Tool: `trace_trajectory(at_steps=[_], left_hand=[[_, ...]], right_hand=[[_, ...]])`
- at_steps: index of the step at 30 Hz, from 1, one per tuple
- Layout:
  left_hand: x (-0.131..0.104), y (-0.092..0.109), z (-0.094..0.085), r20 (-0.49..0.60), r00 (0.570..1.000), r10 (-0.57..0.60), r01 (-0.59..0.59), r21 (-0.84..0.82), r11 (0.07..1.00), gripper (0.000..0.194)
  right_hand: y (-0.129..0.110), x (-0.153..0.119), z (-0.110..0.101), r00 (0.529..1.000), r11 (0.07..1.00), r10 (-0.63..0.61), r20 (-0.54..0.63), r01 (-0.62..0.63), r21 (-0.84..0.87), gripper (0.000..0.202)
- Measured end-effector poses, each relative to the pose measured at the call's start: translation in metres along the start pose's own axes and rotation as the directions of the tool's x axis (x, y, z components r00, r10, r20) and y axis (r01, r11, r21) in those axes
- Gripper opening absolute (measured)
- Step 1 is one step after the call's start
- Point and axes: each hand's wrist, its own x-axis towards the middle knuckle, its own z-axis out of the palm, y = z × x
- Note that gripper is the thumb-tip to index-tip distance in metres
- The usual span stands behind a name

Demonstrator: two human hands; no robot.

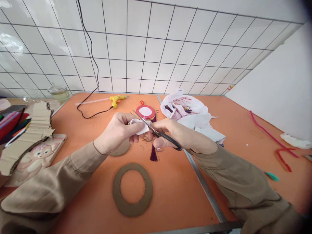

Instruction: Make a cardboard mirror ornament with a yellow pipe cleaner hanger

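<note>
My left hand pinches a small folded piece of white cloth or paper; which material it is I cannot tell. In my right hand is a pair of black-handled scissors, its blades apart at the white piece's right edge. Below the hands lies a dark purple tassel, partly covered by them. Nearer to me a cardboard ring rests flat on the orange table. A cardboard disc is half hidden under my left hand. Just beyond the hands sits a red-rimmed round piece with a white centre.
A yellow glue gun with a black cord lies at the back. To the right of it is a white plastic bag with fabric inside. Torn corrugated cardboard covers part of a cartoon-printed case at left. Pipe cleaners lie at right.
</note>
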Motion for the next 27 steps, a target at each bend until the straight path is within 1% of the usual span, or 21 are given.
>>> trace_trajectory(at_steps=[4, 6, 9, 12, 16, 21, 24, 27], left_hand=[[0.0009, 0.0000, -0.0013, -0.012, 1.000, 0.019, -0.019, -0.005, 1.000, 0.021], [0.0011, -0.0004, -0.0019, -0.006, 1.000, 0.022, -0.022, -0.006, 1.000, 0.021], [0.0009, -0.0007, -0.0018, 0.011, 1.000, 0.020, -0.019, -0.018, 1.000, 0.022], [0.0007, -0.0008, -0.0012, 0.029, 0.999, 0.024, -0.023, -0.015, 1.000, 0.023], [0.0013, -0.0018, -0.0013, 0.022, 0.999, 0.028, -0.028, -0.006, 1.000, 0.021], [0.0015, -0.0028, -0.0020, 0.013, 0.999, 0.034, -0.034, -0.007, 0.999, 0.020], [0.0014, -0.0028, -0.0025, 0.019, 0.999, 0.051, -0.050, -0.013, 0.999, 0.020], [0.0025, -0.0029, -0.0032, -0.021, 0.998, 0.053, -0.053, -0.026, 0.998, 0.019]], right_hand=[[0.0025, 0.0000, 0.0004, 0.999, 1.000, 0.018, -0.034, -0.018, -0.008, 0.047], [0.0034, 0.0004, 0.0005, 1.000, 1.000, 0.016, -0.015, -0.016, 0.013, 0.050], [0.0025, 0.0005, 0.0002, 0.998, 0.998, -0.047, 0.033, 0.045, 0.041, 0.057], [-0.0006, -0.0004, 0.0002, 0.995, 0.997, -0.078, 0.059, 0.077, 0.013, 0.060], [-0.0023, -0.0012, 0.0005, 0.996, 0.998, -0.064, 0.054, 0.065, -0.008, 0.058], [0.0009, -0.0005, -0.0004, 0.998, 0.999, -0.048, 0.048, 0.047, 0.015, 0.051], [0.0020, 0.0009, 0.0000, 1.000, 0.999, -0.023, 0.017, 0.022, 0.031, 0.048], [0.0017, 0.0024, 0.0016, 1.000, 1.000, 0.002, -0.029, -0.001, 0.031, 0.047]])
